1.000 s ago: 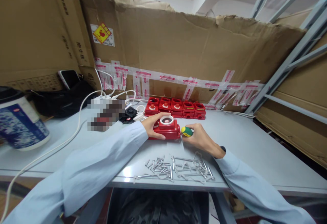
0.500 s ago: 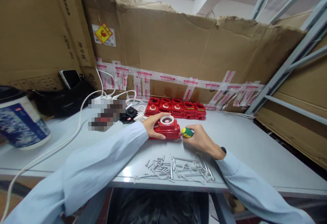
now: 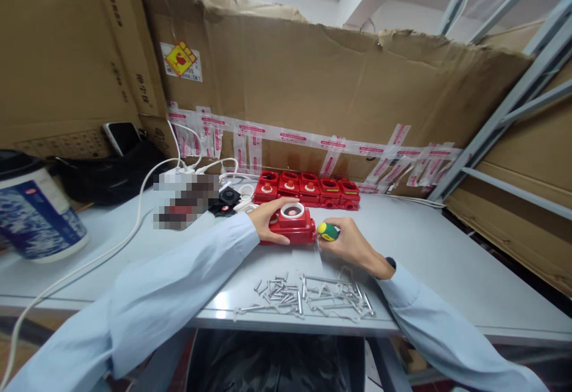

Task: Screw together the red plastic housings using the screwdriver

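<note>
My left hand (image 3: pixel 267 221) grips a red housing (image 3: pixel 292 235) from its left side, thumb along the front and fingers over the top. A white ring (image 3: pixel 292 211) with a round centre sits on the housing's upper face. In my right hand (image 3: pixel 351 243) is a screwdriver (image 3: pixel 328 232) with a green and yellow handle, held in closed fingers close to the housing's right end. The screwdriver's tip cannot be made out. Nearer the table edge lie a heap of loose screws (image 3: pixel 279 289) and a group of long metal pins with thin pale wires (image 3: pixel 333 292).
Several red housings (image 3: pixel 308 190) stand in a row by the cardboard wall (image 3: pixel 313 82). To the left are black and white parts (image 3: pixel 227 196), white cables (image 3: pixel 129 238), a black bag (image 3: pixel 111 171) with a phone (image 3: pixel 121 137), and a large cup (image 3: pixel 40 213). A metal frame (image 3: pixel 487 124) rises at right.
</note>
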### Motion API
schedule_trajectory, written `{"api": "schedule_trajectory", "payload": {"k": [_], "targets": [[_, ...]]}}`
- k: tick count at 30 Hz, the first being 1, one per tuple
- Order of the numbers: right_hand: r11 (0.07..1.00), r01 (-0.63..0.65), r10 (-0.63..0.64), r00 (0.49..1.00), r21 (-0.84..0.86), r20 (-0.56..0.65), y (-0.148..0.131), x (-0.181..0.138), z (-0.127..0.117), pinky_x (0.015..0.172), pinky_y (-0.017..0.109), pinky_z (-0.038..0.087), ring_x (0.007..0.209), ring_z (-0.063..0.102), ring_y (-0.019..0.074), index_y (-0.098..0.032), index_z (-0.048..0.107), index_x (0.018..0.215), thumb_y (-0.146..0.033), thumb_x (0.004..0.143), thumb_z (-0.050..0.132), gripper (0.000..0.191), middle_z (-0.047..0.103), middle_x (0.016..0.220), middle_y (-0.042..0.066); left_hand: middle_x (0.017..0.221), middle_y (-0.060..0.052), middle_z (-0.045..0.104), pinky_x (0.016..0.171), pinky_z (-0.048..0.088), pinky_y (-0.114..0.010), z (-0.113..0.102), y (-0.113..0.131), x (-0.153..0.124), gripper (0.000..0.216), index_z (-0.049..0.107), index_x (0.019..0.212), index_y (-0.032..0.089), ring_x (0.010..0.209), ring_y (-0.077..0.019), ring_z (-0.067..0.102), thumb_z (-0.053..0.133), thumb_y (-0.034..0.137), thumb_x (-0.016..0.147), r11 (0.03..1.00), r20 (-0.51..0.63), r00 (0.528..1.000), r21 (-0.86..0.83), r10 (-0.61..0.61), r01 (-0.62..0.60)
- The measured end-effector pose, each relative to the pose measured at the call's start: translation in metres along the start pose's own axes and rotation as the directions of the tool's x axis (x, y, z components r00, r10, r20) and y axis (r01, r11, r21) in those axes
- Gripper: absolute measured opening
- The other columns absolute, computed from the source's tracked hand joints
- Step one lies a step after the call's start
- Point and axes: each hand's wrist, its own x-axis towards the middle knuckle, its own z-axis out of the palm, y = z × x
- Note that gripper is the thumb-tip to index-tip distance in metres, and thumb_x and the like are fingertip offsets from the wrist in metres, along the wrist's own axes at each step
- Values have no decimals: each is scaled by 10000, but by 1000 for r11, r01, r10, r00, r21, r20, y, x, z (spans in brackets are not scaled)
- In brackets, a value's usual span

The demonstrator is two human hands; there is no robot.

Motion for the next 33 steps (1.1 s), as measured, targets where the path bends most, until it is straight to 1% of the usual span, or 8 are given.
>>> {"api": "schedule_trajectory", "payload": {"k": [8, 14, 17, 20, 22, 26, 30, 33], "targets": [[998, 3, -4, 1000, 55, 13, 3, -2, -2, 609, 242, 400, 631, 513, 129, -137, 647, 739, -188, 682, 554, 120, 616, 677, 6, 1231, -94, 546, 953, 420, -362, -1, -1, 0, 897, 345, 1315, 188, 1086, -259, 556, 776, 406, 559, 1000, -9, 1000, 2, -1, 1], [999, 1, -1, 1000, 54, -5, 4, 0, -2, 634, 251, 422, 653, 546, 140, -129, 654, 764, -261, 743, 559, 163, 642, 699, 26, 1217, -99, 554, 931, 438, -355, 1, -1, 1, 885, 358, 1306, 174, 1073, -263, 561, 774, 410, 561, 1000, -14, 1000, 5, 11, -11], [998, 8, -4, 998, 65, -61, 6, 1, -1, 637, 249, 426, 664, 553, 141, -132, 642, 755, -265, 736, 576, 150, 645, 713, 22, 1216, -96, 554, 945, 429, -364, 1, 0, 1, 884, 355, 1310, 183, 1080, -265, 557, 773, 410, 565, 1000, -29, 999, 14, 14, -13], [995, 18, -10, 997, 96, -80, 8, 1, -1, 659, 256, 437, 702, 571, 152, -136, 638, 774, -250, 717, 595, 135, 654, 748, 25, 1219, -95, 552, 943, 431, -364, 1, 0, 1, 891, 343, 1319, 188, 1084, -264, 554, 771, 411, 569, 1000, -29, 999, 8, 13, -12], [989, 12, -4, 998, 145, -59, 9, 1, -3, 683, 267, 451, 727, 587, 160, -137, 639, 825, -240, 704, 608, 162, 662, 776, 31, 1225, -94, 545, 945, 430, -362, 1, 0, 1, 888, 340, 1320, 189, 1089, -264, 550, 769, 411, 574, 1000, -30, 999, 12, 19, -19], [969, -26, 16, 999, 245, 46, 9, 0, -7, 710, 278, 471, 748, 618, 160, -140, 618, 933, -204, 707, 584, 237, 675, 811, 44, 1239, -99, 526, 960, 416, -362, 4, -3, 1, 872, 352, 1312, 183, 1100, -267, 536, 768, 406, 579, 998, -32, 998, 48, 47, -45], [988, -28, 14, 996, 154, 90, 10, -1, -9, 705, 272, 465, 743, 617, 154, -142, 620, 949, -149, 696, 541, 266, 680, 819, 44, 1237, -114, 513, 962, 407, -381, 12, -7, 4, 885, 354, 1317, 182, 1116, -276, 510, 773, 413, 573, 993, 6, 998, 102, 62, -62], [996, -13, 5, 996, 86, 93, 13, -1, -9, 696, 268, 458, 734, 606, 151, -147, 624, 936, -174, 709, 541, 243, 678, 821, 39, 1237, -110, 503, 965, 401, -401, 16, -8, 8, 900, 348, 1327, 198, 1115, -280, 502, 779, 415, 567, 989, 31, 998, 137, 58, -61]]}}
